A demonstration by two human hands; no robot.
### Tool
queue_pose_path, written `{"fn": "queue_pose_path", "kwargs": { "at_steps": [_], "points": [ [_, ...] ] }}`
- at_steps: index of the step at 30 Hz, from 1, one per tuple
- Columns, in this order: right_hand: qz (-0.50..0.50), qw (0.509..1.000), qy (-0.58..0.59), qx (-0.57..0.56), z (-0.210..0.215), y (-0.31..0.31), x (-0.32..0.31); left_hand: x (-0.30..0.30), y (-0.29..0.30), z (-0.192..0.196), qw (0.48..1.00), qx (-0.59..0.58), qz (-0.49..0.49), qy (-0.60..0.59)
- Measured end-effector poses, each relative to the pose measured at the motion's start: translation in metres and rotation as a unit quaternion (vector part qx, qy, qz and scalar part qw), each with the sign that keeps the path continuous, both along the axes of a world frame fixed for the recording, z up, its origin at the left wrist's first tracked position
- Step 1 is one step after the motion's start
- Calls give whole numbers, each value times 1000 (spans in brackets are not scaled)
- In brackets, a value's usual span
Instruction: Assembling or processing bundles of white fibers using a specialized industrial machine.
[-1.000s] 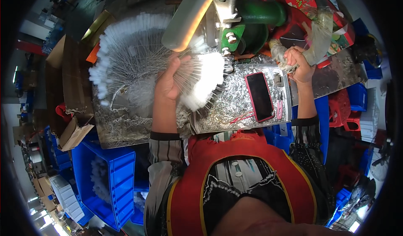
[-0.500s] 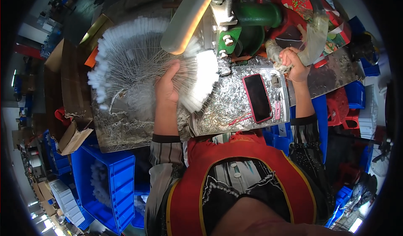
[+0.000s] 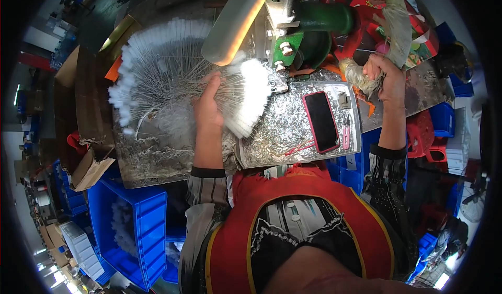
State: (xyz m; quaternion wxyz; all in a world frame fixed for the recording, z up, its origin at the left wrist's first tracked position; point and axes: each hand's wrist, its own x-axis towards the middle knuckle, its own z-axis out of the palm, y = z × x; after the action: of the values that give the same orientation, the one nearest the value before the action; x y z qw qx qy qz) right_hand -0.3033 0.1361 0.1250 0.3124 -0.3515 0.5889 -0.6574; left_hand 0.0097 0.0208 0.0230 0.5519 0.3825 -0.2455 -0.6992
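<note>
My left hand (image 3: 209,108) is closed around part of a wide fan of thin wire brushes (image 3: 157,58) with white bristle tips. Its thumb lies on top of the wires, and the other fingers are hidden beneath. A bright patch of light falls on the brush tips at the fan's right end. My right hand (image 3: 389,85) is wrapped round the lower end of a curved handle (image 3: 398,30), bound in pale wrapping. The handle belongs to a green and red machine (image 3: 324,19) with bolts, standing at the back of the bench.
A lit lamp (image 3: 235,24) hangs over the brushes. Right of them, a foil-covered board (image 3: 277,132) holds a red-cased phone (image 3: 321,121) and pink snips (image 3: 346,136). Cardboard (image 3: 89,95) borders the bench's left side. A blue bin (image 3: 151,236) with white brushes stands below left.
My right hand has swung to the right and slightly nearer to me, with the wrapped handle in it. My left hand and the brushes have barely moved.
</note>
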Motion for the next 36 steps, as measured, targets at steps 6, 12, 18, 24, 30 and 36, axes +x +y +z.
{"fn": "queue_pose_path", "kwargs": {
  "at_steps": [6,12,18,24,30,36],
  "points": [
    [15,997,-27,-77,-21,0,-8,0,-2,-7,999,-31,-5,-25],
    [25,996,-13,-83,-23,0,-8,3,0,-5,999,-31,-35,-2],
    [47,994,-9,-94,-19,0,-7,2,-2,-8,998,-35,9,-45],
    [17,999,-27,-3,-2,0,-17,-2,-1,-4,999,-8,34,-34],
    [50,997,-10,-50,-13,-1,-7,-3,-3,-10,998,-27,55,-34],
    [45,967,84,-234,-66,-15,0,-4,-2,-3,999,-9,21,-32]
  ]
}}
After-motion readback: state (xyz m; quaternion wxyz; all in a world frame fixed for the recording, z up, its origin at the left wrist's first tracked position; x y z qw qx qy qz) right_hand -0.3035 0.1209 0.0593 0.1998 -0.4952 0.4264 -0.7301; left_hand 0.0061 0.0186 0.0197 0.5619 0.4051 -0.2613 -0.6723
